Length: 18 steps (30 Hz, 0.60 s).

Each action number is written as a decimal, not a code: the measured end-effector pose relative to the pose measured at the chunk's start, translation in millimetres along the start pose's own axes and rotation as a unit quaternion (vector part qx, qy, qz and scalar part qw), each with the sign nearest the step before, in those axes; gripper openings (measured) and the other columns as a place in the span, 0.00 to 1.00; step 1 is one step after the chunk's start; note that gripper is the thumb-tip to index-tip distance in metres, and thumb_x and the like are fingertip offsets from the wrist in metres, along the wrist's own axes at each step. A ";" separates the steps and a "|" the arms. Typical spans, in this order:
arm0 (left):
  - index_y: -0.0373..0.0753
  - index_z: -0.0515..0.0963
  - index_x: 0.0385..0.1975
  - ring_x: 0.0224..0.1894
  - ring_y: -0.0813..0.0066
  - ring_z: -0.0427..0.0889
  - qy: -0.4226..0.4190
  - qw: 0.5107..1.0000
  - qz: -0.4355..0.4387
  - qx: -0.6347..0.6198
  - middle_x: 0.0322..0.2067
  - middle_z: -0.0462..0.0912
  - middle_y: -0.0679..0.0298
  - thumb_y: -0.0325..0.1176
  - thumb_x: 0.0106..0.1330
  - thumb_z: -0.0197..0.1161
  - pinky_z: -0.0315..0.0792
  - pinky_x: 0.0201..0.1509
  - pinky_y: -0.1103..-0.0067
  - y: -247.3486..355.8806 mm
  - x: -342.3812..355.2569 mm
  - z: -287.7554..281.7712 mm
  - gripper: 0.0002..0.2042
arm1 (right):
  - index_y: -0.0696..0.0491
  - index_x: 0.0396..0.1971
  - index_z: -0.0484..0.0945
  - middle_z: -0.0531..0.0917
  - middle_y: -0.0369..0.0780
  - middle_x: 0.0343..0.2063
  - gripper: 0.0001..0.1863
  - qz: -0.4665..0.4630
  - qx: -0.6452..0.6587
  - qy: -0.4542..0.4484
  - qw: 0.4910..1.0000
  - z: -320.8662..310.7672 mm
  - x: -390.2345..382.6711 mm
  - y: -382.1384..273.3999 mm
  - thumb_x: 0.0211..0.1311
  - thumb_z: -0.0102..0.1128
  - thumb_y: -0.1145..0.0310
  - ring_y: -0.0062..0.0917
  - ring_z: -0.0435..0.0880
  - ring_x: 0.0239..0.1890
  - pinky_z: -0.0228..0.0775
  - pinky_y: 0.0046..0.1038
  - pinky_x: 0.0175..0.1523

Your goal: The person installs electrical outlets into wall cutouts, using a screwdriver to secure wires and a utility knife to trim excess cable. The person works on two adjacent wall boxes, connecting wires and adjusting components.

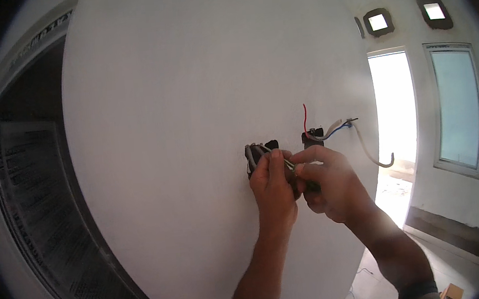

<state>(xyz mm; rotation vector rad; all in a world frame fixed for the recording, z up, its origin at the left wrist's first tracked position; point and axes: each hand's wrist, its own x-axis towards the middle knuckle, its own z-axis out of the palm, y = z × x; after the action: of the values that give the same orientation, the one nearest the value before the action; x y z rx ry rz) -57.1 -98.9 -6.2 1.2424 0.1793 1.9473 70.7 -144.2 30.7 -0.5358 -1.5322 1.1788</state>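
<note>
At the white wall (195, 96), grey wires (251, 157) come out of a dark box opening (271, 145). My left hand (272, 183) is closed on these wires just below and in front of the opening. My right hand (332, 182) is closed beside it, pinching a thin light wire (287, 163), with a green-handled tool (311, 186) partly hidden in its fingers. Above my right hand is a second box opening (313, 140) with an upright red wire (305, 115), a blue wire (337, 129) and a loose grey cable (383, 164) hanging to the right.
A dark doorway (38, 195) is at the left. At the right stand a bright open doorway (391, 96), a pale window (455, 108) and two small square openings (378, 22) high on the wall. A brown object (451, 293) lies on the tiled floor (392, 270) at lower right.
</note>
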 end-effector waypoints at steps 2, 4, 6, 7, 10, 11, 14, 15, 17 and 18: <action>0.38 0.76 0.37 0.26 0.83 0.77 0.011 0.999 0.005 -0.043 0.27 0.77 0.69 0.39 0.78 0.53 0.70 0.25 0.83 -4.1 0.4 4.1 0.12 | 0.62 0.45 0.74 0.81 0.41 0.24 0.11 -0.009 -0.046 0.010 0.999 3.6 -1.7 -4.3 0.67 0.56 0.72 0.18 0.75 0.18 0.62 0.21 0.17; 0.38 0.77 0.34 0.18 0.88 0.70 0.047 0.997 -0.005 -0.055 0.21 0.74 0.73 0.41 0.79 0.52 0.59 0.17 0.86 2.8 0.6 13.0 0.14 | 0.63 0.45 0.74 0.81 0.43 0.24 0.11 -0.054 -0.197 0.028 0.979 11.0 1.6 -13.2 0.68 0.57 0.72 0.22 0.79 0.20 0.68 0.24 0.19; 0.38 0.77 0.35 0.21 0.87 0.73 0.038 0.991 0.000 -0.125 0.21 0.76 0.72 0.40 0.79 0.52 0.62 0.17 0.86 -1.9 4.1 11.7 0.14 | 0.63 0.46 0.74 0.81 0.45 0.27 0.12 -0.250 -0.510 -0.013 0.823 18.7 0.3 -23.3 0.68 0.57 0.72 0.28 0.82 0.24 0.75 0.30 0.25; 0.37 0.78 0.36 0.22 0.87 0.74 0.034 0.987 0.001 -0.159 0.22 0.76 0.71 0.40 0.78 0.52 0.63 0.18 0.86 -4.3 4.6 12.0 0.14 | 0.63 0.47 0.74 0.82 0.46 0.28 0.12 -0.331 -0.639 -0.037 0.693 21.9 -1.1 -25.9 0.69 0.58 0.72 0.31 0.84 0.25 0.78 0.32 0.28; 0.38 0.77 0.39 0.31 0.80 0.80 -0.031 0.978 -0.036 -0.202 0.33 0.79 0.67 0.34 0.76 0.52 0.78 0.36 0.79 -0.1 4.0 7.3 0.08 | 0.57 0.43 0.78 0.84 0.48 0.28 0.09 -0.312 -0.732 -0.013 0.605 24.0 -6.8 -26.1 0.62 0.56 0.78 0.39 0.84 0.25 0.79 0.37 0.34; 0.38 0.77 0.39 0.31 0.80 0.80 -0.028 0.974 -0.048 -0.221 0.33 0.79 0.67 0.34 0.76 0.51 0.78 0.36 0.80 -3.4 3.5 8.5 0.09 | 0.57 0.43 0.78 0.84 0.48 0.28 0.09 -0.301 -0.778 -0.019 0.551 22.3 -9.9 -27.3 0.63 0.57 0.77 0.39 0.84 0.26 0.79 0.36 0.34; 0.38 0.77 0.39 0.26 0.83 0.72 -0.022 0.966 -0.063 -0.252 0.28 0.74 0.71 0.36 0.78 0.51 0.68 0.29 0.81 -5.1 2.3 13.3 0.11 | 0.61 0.49 0.75 0.83 0.48 0.30 0.12 -0.324 -0.753 -0.069 0.568 8.1 -9.8 -31.3 0.71 0.56 0.70 0.30 0.87 0.32 0.80 0.32 0.33; 0.37 0.77 0.38 0.21 0.85 0.65 -0.016 0.967 -0.058 -0.246 0.22 0.68 0.74 0.38 0.78 0.51 0.59 0.23 0.82 -2.4 0.5 12.5 0.12 | 0.61 0.49 0.75 0.84 0.47 0.30 0.12 -0.225 -0.662 -0.032 0.714 14.3 -8.2 -36.5 0.72 0.55 0.69 0.29 0.87 0.32 0.80 0.30 0.32; 0.37 0.77 0.38 0.16 0.88 0.58 -0.023 0.964 -0.063 -0.255 0.17 0.63 0.76 0.39 0.79 0.51 0.50 0.16 0.83 -3.8 -0.9 9.9 0.13 | 0.61 0.49 0.75 0.84 0.47 0.28 0.12 0.003 -0.411 0.053 0.910 26.0 -7.7 -52.2 0.74 0.53 0.68 0.26 0.86 0.31 0.78 0.27 0.29; 0.37 0.77 0.38 0.15 0.87 0.58 -0.034 0.961 -0.071 -0.265 0.17 0.63 0.76 0.39 0.79 0.51 0.50 0.16 0.83 -5.8 1.2 6.3 0.13 | 0.60 0.50 0.75 0.85 0.46 0.28 0.13 0.050 -0.308 0.045 0.949 19.2 -1.7 -48.8 0.75 0.50 0.67 0.23 0.85 0.31 0.78 0.26 0.30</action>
<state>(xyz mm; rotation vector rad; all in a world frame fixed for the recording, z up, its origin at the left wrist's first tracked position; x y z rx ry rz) -49.1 -96.0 -5.1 0.9073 -0.2699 1.6736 65.5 -173.1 74.3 -1.0748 -1.8051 0.7150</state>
